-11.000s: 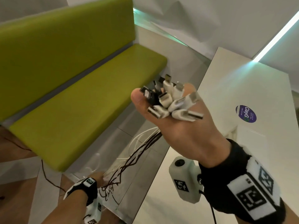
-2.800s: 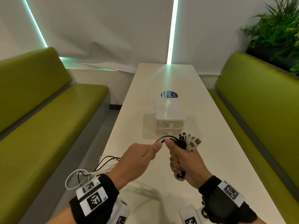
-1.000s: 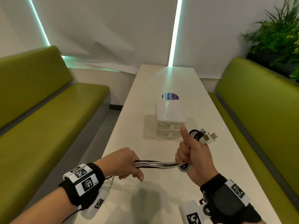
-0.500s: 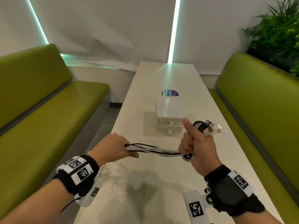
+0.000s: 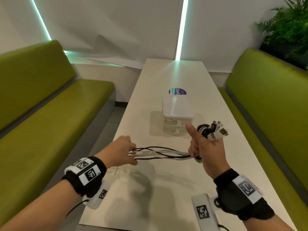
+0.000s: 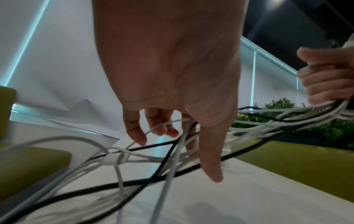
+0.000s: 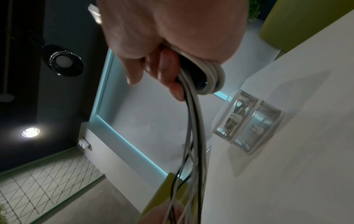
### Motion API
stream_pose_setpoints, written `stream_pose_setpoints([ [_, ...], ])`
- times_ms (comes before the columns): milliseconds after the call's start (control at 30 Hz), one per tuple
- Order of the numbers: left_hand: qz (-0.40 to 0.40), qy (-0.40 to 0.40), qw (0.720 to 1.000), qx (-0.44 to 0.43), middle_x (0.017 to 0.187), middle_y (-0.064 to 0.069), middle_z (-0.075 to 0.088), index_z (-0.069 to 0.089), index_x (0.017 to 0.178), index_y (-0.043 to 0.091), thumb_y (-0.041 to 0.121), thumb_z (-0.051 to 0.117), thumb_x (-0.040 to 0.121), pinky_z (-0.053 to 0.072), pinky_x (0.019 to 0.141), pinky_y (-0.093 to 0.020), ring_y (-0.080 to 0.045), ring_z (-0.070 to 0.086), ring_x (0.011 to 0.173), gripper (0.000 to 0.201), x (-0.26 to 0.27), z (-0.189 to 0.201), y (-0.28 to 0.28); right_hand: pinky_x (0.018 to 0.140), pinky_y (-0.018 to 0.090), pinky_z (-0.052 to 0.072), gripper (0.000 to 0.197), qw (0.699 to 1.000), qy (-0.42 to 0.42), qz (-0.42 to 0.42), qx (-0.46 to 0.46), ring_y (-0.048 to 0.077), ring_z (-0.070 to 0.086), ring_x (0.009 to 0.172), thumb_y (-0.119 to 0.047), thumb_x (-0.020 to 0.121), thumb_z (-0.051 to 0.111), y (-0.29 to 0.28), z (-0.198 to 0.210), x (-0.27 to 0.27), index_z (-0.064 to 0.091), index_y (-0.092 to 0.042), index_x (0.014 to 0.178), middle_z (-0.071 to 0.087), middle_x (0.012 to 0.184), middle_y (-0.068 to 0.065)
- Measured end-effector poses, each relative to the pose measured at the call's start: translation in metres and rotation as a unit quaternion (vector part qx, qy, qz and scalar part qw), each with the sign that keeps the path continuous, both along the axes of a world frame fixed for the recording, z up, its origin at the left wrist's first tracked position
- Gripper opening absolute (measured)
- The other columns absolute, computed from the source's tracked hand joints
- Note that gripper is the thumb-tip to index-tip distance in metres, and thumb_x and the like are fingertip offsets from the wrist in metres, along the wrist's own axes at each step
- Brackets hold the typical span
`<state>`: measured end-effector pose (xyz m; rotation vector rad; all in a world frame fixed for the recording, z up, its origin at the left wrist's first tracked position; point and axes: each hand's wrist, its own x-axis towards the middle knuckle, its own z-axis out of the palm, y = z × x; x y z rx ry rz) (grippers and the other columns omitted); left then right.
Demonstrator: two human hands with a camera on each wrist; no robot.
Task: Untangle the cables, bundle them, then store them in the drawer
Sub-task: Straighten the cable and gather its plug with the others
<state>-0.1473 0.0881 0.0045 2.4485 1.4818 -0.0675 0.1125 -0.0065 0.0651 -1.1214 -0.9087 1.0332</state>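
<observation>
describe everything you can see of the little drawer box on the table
The drawer unit is a small white plastic box with an opaque glossy lid and two stacked clear drawers, both shut, each with a small white knob. It stands upright on the white table, touched by neither hand. The upper drawer already holds thin dark cables; the lower looks empty.

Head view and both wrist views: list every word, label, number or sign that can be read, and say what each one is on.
"ClayG": on the round dark sticker on the table, behind the drawer box; its smaller print is too blurred to read.
Wristband markers: black-and-white code patterns only, no readable text.
Left wrist view: no text.
Right wrist view: no text.
</observation>
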Motion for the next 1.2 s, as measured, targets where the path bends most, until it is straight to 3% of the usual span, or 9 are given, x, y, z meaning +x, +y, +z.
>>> stream_pose_setpoints([
  [133,0.073,-0.148,0.986,0.001,0.117,0.01,0.034,0.05,0.108,0.034,0.036,0.085,0.068,0.047,0.08,-0.023,-0.008,0.048,0.1,0.053,-0.022,0.007,-0.005,0.047,0.035,0.03,0.045,1.0,-0.016,-0.006,-0.003,0.018,0.025,0.042,-0.033,0.077,0.076,0.004,-0.002,0.004,0.04,-0.023,0.05,0.028,0.045,0.002],
  [200,0.123,-0.205,0.97,0.041,0.104,0.014,0.046,0.051,0.098,0.029,0.037,0.083,0.07,0.046,0.067,-0.02,-0.004,0.052,0.083,0.043,-0.025,0.013,-0.006,0.046,0.032,0.031,0.044,1.0,-0.023,-0.01,-0.01,0.018,0.026,0.041,-0.03,0.077,0.076,0.006,-0.003,0.001,0.044,-0.026,0.047,0.029,0.045,0.001],
  [267,0.128,-0.263,0.956,-0.035,0.07,0.012,0.059,0.057,0.081,0.022,0.036,0.076,0.079,0.039,0.049,-0.019,-0.005,0.047,0.053,0.024,-0.024,0.016,-0.005,0.045,0.03,0.031,0.045,1.0,-0.026,-0.01,-0.01,0.017,0.026,0.039,-0.027,0.078,0.076,0.009,-0.004,-0.002,0.042,-0.024,0.049,0.03,0.045,0.0],
  [367,0.059,-0.167,0.971,-0.158,0.052,0.002,0.062,0.062,0.064,0.017,0.047,0.065,0.086,0.036,0.048,-0.024,-0.009,0.043,0.044,0.038,-0.026,0.012,-0.001,0.043,0.028,0.031,0.048,0.999,-0.031,-0.013,-0.006,0.017,0.025,0.039,-0.026,0.078,0.076,0.009,-0.004,-0.002,0.036,-0.02,0.053,0.028,0.047,0.0],
  [467,0.031,-0.007,0.991,-0.132,0.054,0.007,0.064,0.061,0.055,0.022,0.057,0.061,0.084,0.038,0.052,-0.018,-0.003,0.047,0.045,0.045,-0.045,0.004,0.012,0.043,0.029,0.03,0.048,0.999,-0.031,-0.011,-0.015,0.018,0.024,0.04,-0.031,0.075,0.078,0.008,-0.006,0.004,0.037,-0.022,0.051,0.026,0.047,0.003],
  [633,0.034,0.105,0.991,-0.08,0.068,0.018,0.06,0.069,0.075,0.032,0.038,0.059,0.091,0.04,0.067,-0.022,-0.003,0.055,0.066,0.02,-0.071,0.003,0.036,0.042,0.029,0.031,0.046,0.998,-0.06,-0.009,-0.026,0.019,0.024,0.037,-0.03,0.076,0.077,0.009,-0.014,0.003,0.041,-0.026,0.047,0.026,0.046,0.003],
  [733,0.049,0.086,0.994,-0.037,0.084,0.018,0.066,0.065,0.069,0.041,0.021,0.058,0.092,0.046,0.078,-0.024,-0.006,0.062,0.081,0.031,-0.084,-0.002,0.049,0.042,0.029,0.03,0.048,0.998,-0.06,-0.007,-0.035,0.019,0.023,0.038,-0.03,0.076,0.078,0.009,-0.017,0.003,0.038,-0.024,0.049,0.025,0.046,0.006],
  [900,0.092,0.097,0.989,0.057,0.068,0.012,0.065,0.063,0.073,0.034,0.042,0.055,0.093,0.039,0.055,-0.022,-0.006,0.06,0.064,0.023,-0.097,0.002,0.055,0.044,0.031,0.029,0.051,0.998,-0.059,-0.004,-0.033,0.019,0.024,0.037,-0.033,0.075,0.078,0.01,-0.016,0.01,0.034,-0.02,0.053,0.025,0.045,0.005],
  [1200,0.239,0.025,0.964,0.112,0.063,0.001,0.064,0.068,0.078,0.021,0.032,0.057,0.093,0.047,0.057,-0.025,-0.013,0.06,0.058,0.022,-0.123,0.023,0.063,0.047,0.038,0.028,0.052,0.996,-0.071,-0.002,-0.046,0.019,0.025,0.037,-0.036,0.077,0.077,0.01,-0.016,0.015,0.033,-0.019,0.055,0.025,0.048,0.007],
])
